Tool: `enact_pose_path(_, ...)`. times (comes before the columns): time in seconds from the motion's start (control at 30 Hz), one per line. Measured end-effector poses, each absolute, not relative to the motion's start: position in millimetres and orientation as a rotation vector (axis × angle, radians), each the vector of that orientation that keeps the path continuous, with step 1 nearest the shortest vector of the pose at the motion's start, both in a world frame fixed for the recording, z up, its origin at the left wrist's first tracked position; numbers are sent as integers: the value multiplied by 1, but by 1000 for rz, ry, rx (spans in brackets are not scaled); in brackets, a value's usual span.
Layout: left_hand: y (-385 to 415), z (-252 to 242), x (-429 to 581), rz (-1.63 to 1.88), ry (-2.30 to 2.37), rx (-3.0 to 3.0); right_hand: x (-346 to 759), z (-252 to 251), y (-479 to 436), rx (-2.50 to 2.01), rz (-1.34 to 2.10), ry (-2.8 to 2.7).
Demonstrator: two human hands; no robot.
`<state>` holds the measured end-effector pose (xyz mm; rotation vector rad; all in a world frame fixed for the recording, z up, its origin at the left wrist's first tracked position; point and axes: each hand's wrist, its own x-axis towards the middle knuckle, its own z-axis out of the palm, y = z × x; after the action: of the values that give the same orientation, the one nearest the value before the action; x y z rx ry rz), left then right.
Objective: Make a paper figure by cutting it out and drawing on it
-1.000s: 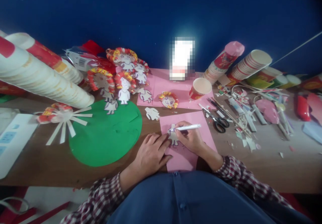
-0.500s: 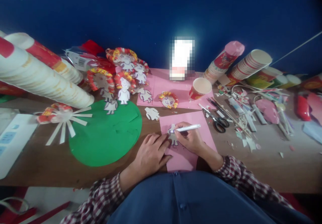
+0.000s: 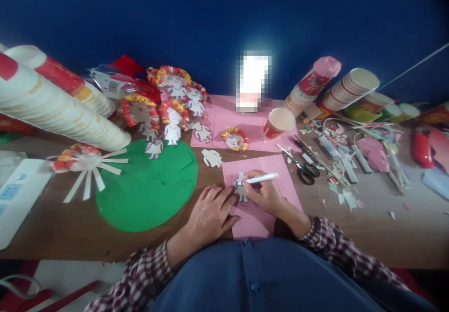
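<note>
My right hand (image 3: 267,194) is closed around a white marker pen (image 3: 262,178), its tip at a small paper figure cut-out (image 3: 241,191). That cut-out lies on a pink sheet of paper (image 3: 277,167) in front of me, and dark marks show on the sheet below it. My left hand (image 3: 212,213) rests flat with its fingers stretched out, the fingertips touching the cut-out's left side and the thumb on the pink sheet's edge. Just beyond the sheet lies another white paper figure (image 3: 212,158). Black-handled scissors (image 3: 305,171) lie to the right of the sheet.
A green paper circle (image 3: 147,195) lies at left, near leaning stacks of paper cups (image 3: 66,106). Several decorated paper dolls (image 3: 171,120) stand behind it. At back centre is a red paper cup (image 3: 278,124). Paper scraps (image 3: 347,162) litter the right side.
</note>
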<state>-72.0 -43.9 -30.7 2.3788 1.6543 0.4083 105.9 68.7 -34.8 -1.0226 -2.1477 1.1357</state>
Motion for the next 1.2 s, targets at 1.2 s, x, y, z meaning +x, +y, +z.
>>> enact_pose_path(1.2,-6,4,-83,413,1676,2426,128,-1,66,-1063,1201,-1656)
